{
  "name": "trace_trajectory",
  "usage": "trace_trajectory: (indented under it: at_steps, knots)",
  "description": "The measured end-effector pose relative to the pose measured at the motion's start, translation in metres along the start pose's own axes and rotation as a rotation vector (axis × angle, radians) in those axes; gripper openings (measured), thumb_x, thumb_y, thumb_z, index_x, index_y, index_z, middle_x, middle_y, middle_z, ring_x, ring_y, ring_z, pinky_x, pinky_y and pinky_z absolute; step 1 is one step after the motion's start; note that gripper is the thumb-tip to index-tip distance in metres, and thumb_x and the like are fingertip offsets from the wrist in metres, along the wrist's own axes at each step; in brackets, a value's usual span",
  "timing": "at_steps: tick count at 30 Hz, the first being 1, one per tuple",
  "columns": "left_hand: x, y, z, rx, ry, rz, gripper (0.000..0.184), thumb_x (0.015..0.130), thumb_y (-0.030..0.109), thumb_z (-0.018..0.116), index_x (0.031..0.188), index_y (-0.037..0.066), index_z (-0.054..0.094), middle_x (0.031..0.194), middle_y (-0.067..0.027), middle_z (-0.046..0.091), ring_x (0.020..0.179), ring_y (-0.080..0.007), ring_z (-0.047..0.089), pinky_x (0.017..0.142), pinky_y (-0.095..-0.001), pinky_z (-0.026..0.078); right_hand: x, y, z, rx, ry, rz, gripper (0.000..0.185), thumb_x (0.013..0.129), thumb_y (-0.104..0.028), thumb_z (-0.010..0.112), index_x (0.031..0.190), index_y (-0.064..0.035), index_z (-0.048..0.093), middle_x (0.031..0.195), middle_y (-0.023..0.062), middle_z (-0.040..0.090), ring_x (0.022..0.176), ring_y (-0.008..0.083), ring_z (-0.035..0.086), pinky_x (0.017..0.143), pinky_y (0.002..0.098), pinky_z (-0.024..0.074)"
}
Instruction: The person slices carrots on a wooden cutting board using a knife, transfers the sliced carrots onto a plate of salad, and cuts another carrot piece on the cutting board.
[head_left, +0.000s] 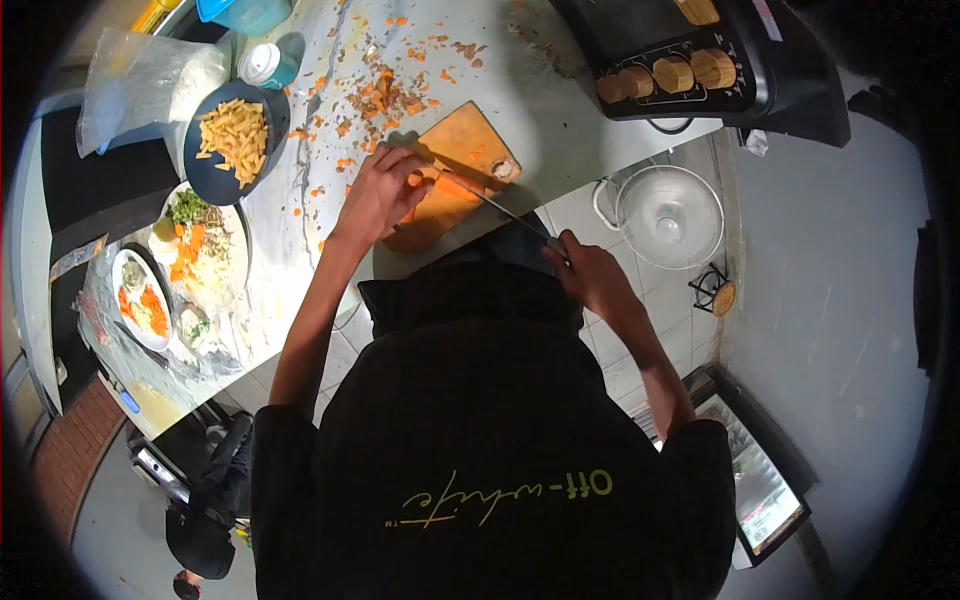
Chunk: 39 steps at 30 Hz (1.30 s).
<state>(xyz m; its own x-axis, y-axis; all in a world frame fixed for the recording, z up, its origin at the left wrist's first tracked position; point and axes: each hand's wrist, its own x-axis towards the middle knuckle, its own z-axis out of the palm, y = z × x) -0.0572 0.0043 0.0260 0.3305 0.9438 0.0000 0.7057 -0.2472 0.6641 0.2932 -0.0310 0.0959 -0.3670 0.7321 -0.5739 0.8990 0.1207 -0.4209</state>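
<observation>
A wooden cutting board (465, 135) lies near the counter's edge. On it is an orange carrot piece (458, 187), with the fingertips of my left hand (383, 190) pressed at its left end. My right hand (592, 272) is closed round the handle of a knife (512, 214). The blade reaches up and left from that hand to the carrot. Small orange bits lie under and beside my left fingers, which partly hide the carrot's end.
Carrot peelings (385, 98) are scattered beyond the board. At left are a dark plate of cut pale sticks (233, 140), a plate of chopped vegetables (240, 255), an oval dish (163, 340) and a lidded cup (262, 65). A black stove (745, 100) stands at upper right.
</observation>
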Motion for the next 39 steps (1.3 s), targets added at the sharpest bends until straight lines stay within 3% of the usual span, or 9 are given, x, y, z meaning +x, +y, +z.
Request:
trace_trajectory:
  at_steps: [8, 10, 11, 14, 17, 20, 27, 31, 39]
  knots:
    - [-0.006, 0.008, -0.004, -0.096, 0.301, -0.174, 0.023, 0.094, 0.006, 0.067, 0.117, 0.001, 0.068, 0.109, -0.0161, 0.069, 0.105, -0.0357, 0.065, 0.099, -0.0445, 0.051, 0.022, 0.011, -0.026, -0.127, -0.089, -0.075, 0.041, 0.11, -0.043, 0.048, 0.108, -0.0024, 0.051, 0.071, 0.0256, 0.068, 0.073, 0.049, 0.069, 0.064, 0.059, 0.0535]
    - [-0.013, 0.042, 0.009, -0.168, 0.553, -0.317, 0.015, 0.099, 0.007, 0.063, 0.112, 0.0, 0.067, 0.103, -0.015, 0.07, 0.097, -0.033, 0.066, 0.092, -0.0417, 0.052, 0.022, 0.007, -0.032, -0.11, -0.109, -0.111, 0.04, 0.11, -0.041, 0.048, 0.109, -0.0016, 0.05, 0.071, 0.0271, 0.067, 0.074, 0.05, 0.069, 0.064, 0.06, 0.0531]
    - [-0.019, 0.062, 0.02, -0.194, 0.574, -0.322, 0.01, 0.099, 0.007, 0.064, 0.108, 0.001, 0.067, 0.097, -0.0134, 0.07, 0.09, -0.0302, 0.066, 0.087, -0.0393, 0.052, 0.021, 0.004, -0.035, -0.123, -0.117, -0.124, 0.04, 0.11, -0.041, 0.048, 0.109, -0.0016, 0.05, 0.071, 0.0271, 0.067, 0.074, 0.05, 0.069, 0.064, 0.06, 0.0531]
    - [-0.025, 0.091, 0.067, -0.235, 0.516, -0.448, 0.018, 0.096, 0.008, 0.071, 0.113, 0.003, 0.068, 0.103, -0.0134, 0.068, 0.094, -0.0309, 0.066, 0.087, -0.0403, 0.053, 0.014, -0.015, -0.05, 0.011, -0.145, -0.112, 0.036, 0.11, -0.036, 0.048, 0.109, -0.0008, 0.05, 0.071, 0.0296, 0.067, 0.073, 0.0507, 0.069, 0.064, 0.0606, 0.053]
    - [-0.015, 0.104, 0.078, -0.062, 0.66, -0.32, 0.028, 0.09, 0.008, 0.075, 0.117, 0.002, 0.067, 0.112, -0.0162, 0.064, 0.102, -0.0338, 0.063, 0.09, -0.0453, 0.052, 0.016, -0.035, -0.062, -0.058, -0.194, -0.081, 0.035, 0.11, -0.034, 0.048, 0.108, 0.001, 0.049, 0.069, 0.0301, 0.066, 0.07, 0.0501, 0.069, 0.062, 0.0593, 0.0537]
    - [-0.025, 0.102, 0.117, 0.001, 0.539, -0.265, 0.05, 0.085, 0.009, 0.08, 0.131, 0.002, 0.064, 0.126, -0.0159, 0.06, 0.112, -0.0362, 0.061, 0.095, -0.0437, 0.053, 0.022, -0.033, -0.069, -0.158, -0.199, -0.161, 0.035, 0.111, -0.033, 0.048, 0.105, 0.0015, 0.048, 0.067, 0.0286, 0.065, 0.066, 0.0479, 0.069, 0.058, 0.0562, 0.0538]
    - [-0.009, 0.118, 0.148, -0.04, 0.753, -0.535, 0.042, 0.085, 0.006, 0.082, 0.125, 0.004, 0.07, 0.128, -0.0139, 0.064, 0.12, -0.0332, 0.062, 0.103, -0.0432, 0.051, 0.037, -0.033, -0.086, -0.253, -0.289, -0.236, 0.031, 0.111, -0.028, 0.049, 0.104, 0.0015, 0.047, 0.062, 0.0252, 0.063, 0.062, 0.0454, 0.068, 0.054, 0.0546, 0.0528]
    - [-0.006, 0.112, 0.158, -0.047, 0.844, -0.52, 0.035, 0.088, 0.002, 0.078, 0.122, 0.003, 0.071, 0.134, -0.0123, 0.064, 0.123, -0.0324, 0.061, 0.103, -0.0439, 0.051, 0.039, -0.03, -0.087, -0.318, -0.27, -0.249, 0.03, 0.11, -0.027, 0.05, 0.103, 0.0019, 0.047, 0.06, 0.025, 0.062, 0.06, 0.0451, 0.068, 0.052, 0.0532, 0.0522]
    - [-0.006, 0.103, 0.173, 0.026, 0.995, -0.452, 0.034, 0.079, 0.002, 0.085, 0.112, 0.003, 0.074, 0.123, -0.0088, 0.07, 0.113, -0.0293, 0.068, 0.096, -0.04, 0.057, 0.03, -0.039, -0.084, -0.313, -0.246, -0.258, 0.025, 0.11, -0.02, 0.051, 0.101, 0.0034, 0.046, 0.058, 0.025, 0.061, 0.057, 0.0457, 0.066, 0.047, 0.0507, 0.0497]
